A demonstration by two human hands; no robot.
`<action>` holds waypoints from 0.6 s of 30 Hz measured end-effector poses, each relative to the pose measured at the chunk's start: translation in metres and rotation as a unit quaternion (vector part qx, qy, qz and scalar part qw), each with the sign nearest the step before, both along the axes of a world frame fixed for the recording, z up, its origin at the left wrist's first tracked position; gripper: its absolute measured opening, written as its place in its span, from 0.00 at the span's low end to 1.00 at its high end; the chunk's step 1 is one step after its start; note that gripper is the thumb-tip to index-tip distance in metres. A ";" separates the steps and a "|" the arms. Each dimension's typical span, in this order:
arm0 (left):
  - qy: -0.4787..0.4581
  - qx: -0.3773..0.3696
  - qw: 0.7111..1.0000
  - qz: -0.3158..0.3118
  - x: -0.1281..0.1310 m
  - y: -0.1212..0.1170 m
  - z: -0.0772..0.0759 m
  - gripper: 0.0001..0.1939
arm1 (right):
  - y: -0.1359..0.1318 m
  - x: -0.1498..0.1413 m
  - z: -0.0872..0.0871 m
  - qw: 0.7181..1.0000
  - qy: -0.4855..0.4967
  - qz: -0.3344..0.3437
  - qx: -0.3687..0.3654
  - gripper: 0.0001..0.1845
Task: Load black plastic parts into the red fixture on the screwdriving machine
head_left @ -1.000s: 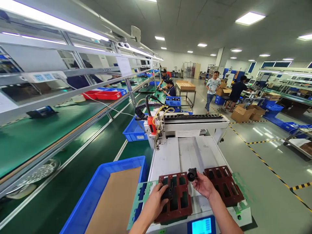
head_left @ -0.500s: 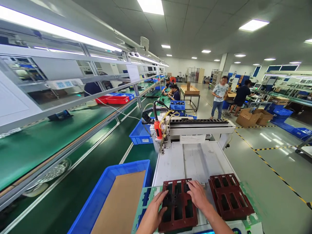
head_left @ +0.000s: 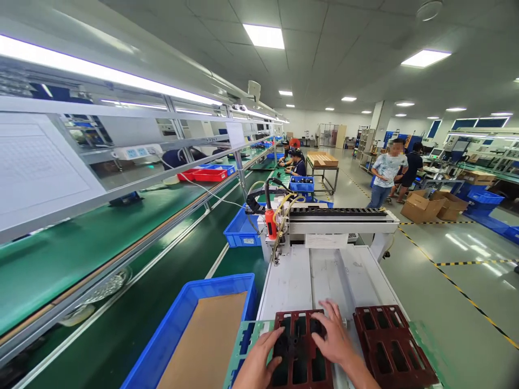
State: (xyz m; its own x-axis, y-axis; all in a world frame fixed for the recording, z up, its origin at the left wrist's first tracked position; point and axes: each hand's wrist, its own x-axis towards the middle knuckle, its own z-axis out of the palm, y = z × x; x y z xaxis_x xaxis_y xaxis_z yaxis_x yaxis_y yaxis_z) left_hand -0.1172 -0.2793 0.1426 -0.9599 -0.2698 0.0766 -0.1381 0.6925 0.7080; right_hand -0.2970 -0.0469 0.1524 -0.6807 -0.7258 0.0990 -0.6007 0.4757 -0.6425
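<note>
Near the bottom middle, a dark red slotted fixture (head_left: 303, 356) lies on the white machine bed, with black parts in several of its openings. My left hand (head_left: 259, 361) rests at its left edge, thumb and forefinger apart over the slots. My right hand (head_left: 335, 337) hovers at the upper right part of the fixture, its fingers spread and curved, with nothing visible in them. A second dark red fixture (head_left: 391, 346) sits to the right of my right hand. Green plates (head_left: 246, 340) stick out from beneath the fixtures.
A blue bin (head_left: 150, 346) lined with brown cardboard stands at left. Ahead, the machine's gantry (head_left: 340, 219) spans the bed and carries an orange-red tool (head_left: 270, 224). A green conveyor (head_left: 162, 216) runs along the left. Co-workers sit at the line, and a person (head_left: 388, 167) stands further right.
My right hand has lifted a little and its fingers have spread apart. The left hand stays at the fixture's edge. The view has tilted and shifted slightly; the standing person has moved.
</note>
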 end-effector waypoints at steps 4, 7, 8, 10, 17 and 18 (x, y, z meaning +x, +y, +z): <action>-0.006 -0.001 1.000 -0.005 -0.008 0.005 -0.001 0.36 | -0.003 0.025 0.008 0.994 -0.053 0.080 -0.055 0.31; -0.016 -0.003 1.000 -0.013 -0.021 0.009 0.008 0.37 | -0.017 0.029 0.011 0.993 -0.029 0.104 -0.055 0.21; -0.021 -0.007 1.000 -0.011 -0.026 0.010 0.012 0.36 | -0.022 0.026 0.011 0.993 -0.013 0.108 -0.054 0.19; -0.030 -0.022 0.999 -0.004 -0.037 0.011 0.019 0.35 | -0.027 0.016 0.010 0.993 0.022 0.105 -0.054 0.19; -0.067 -0.098 0.992 -0.041 -0.059 0.006 0.011 0.40 | -0.029 -0.015 -0.015 0.993 0.080 0.080 -0.044 0.19; -0.070 -0.101 0.992 -0.044 -0.060 0.003 0.007 0.40 | -0.031 -0.016 -0.020 0.993 0.074 0.086 -0.035 0.20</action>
State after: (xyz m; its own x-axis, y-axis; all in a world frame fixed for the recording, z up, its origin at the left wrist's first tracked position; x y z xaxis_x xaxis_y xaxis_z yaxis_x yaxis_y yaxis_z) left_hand -0.1771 -0.2760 0.1494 -0.9840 -0.1777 -0.0145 -0.1580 0.8315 0.5326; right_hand -0.3126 -0.0778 0.1323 -0.5222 -0.8177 0.2421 -0.7588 0.3159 -0.5696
